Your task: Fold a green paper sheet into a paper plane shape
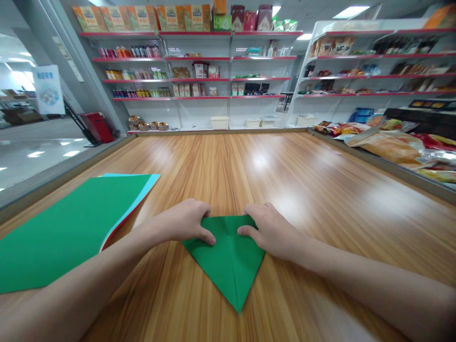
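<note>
A folded sheet of green paper [230, 259] lies on the wooden table in front of me, its point towards me and a crease running down its middle. My left hand [190, 221] grips its upper left corner, thumb on top and fingers curled over the far edge. At the upper right corner, my right hand [269, 228] holds the paper the same way, with the thumb resting near the crease. The fingertips of both hands are partly hidden behind the paper's far edge.
A stack of coloured paper sheets [78, 213], green on top with blue and red below, lies at the left. Raised edging [221, 131] borders the wooden table [338, 228]. Packaged goods [388, 145] sit beyond its right side; stocked shelves [199, 33] stand behind.
</note>
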The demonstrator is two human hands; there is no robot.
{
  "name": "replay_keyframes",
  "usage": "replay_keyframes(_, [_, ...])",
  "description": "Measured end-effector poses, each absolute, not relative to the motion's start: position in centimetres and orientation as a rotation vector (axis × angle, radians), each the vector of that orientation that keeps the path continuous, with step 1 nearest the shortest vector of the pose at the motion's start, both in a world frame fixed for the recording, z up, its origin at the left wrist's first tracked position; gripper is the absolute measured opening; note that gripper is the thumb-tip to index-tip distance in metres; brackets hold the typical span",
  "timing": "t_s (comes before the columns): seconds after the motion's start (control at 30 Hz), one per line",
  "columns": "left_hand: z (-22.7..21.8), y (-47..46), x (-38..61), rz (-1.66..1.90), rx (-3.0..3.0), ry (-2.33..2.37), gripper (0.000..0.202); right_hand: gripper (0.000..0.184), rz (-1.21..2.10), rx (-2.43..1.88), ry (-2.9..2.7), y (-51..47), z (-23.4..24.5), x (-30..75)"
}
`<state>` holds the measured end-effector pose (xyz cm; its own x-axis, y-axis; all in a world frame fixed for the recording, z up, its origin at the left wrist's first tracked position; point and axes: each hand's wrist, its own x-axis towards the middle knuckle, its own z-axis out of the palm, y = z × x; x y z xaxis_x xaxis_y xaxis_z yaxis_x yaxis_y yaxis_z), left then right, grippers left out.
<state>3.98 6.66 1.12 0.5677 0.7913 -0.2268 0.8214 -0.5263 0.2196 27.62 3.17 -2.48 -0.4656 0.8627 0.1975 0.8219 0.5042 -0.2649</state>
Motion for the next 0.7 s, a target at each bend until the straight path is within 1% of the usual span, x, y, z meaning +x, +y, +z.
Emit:
replay_keyframes(0.37, [1.5,5.6,5.6,-0.068,2.82,1.489,0.034,0.017,-0.116,-1.435,-2.426,3.4,-2.0,27.5])
replay_keyframes(0.43, [1.5,5.5,5.7,-0.072,2.787,1.465,0.038,0.018,-0.164,-1.426,-2.421,3.5,-2.1,27.5])
replay_keyframes(0.6, [1.0,5.6,6.1,-0.069,2.62,1.516,0.066,0.018,-0.168,-1.42,-2.417,3.5,-2.3,27.6])
replay_keyframes(0.7, [0.9,5.5,6.3,-0.021,2.636,1.577,0.066,0.017,-0.163,-1.42,-2.395,3.5,-2.2,27.7])
